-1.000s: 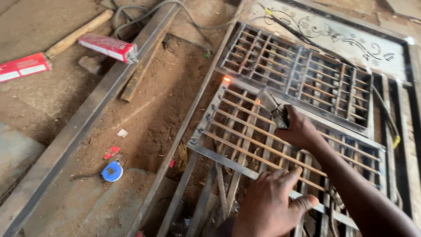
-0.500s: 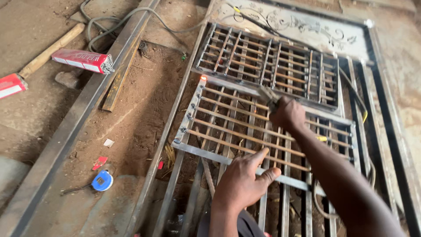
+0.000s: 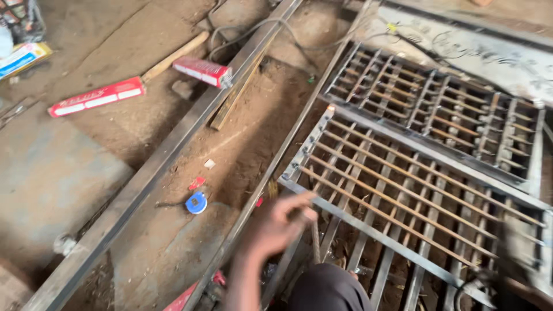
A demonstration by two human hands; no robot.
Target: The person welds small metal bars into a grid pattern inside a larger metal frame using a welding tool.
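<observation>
**A:** Where did the work sit, and what was the left hand [image 3: 276,227] doing?

**B:** The metal grille frame [image 3: 403,201] lay flat on the dirt floor [image 3: 242,132], its near corner right by the person. The left hand was at that corner, on the frame's near edge bar [image 3: 357,222]. It was blurred, the fingers curled toward the bar, but I could not tell whether the grip had closed on it or only brushed it.

**A:** And the right hand?

**B:** Only a dark smear showed at the lower right edge, over the frame. I could not make out a hand there, let alone its grip.

**A:** How would that frame handle?

**B:** Heavy and stiff, I judged: welded bars and flat sections, no give. The thin rusty rods [image 3: 397,190] across it looked rough, so not slippery, though cut ends and weld spots could bite bare skin. The outer edge bar seemed the best hold, since it is wider than the rods and carries the whole piece.

**A:** What lay around it?

**B:** A second grille [image 3: 438,109] just beyond, touching or overlapping its far side. A long steel bar [image 3: 173,167] ran diagonally to the left, with a blue round tape measure [image 3: 196,203] near it, two red boxes [image 3: 201,71] further up, and a cable [image 3: 259,29] trailing across the top.
</observation>
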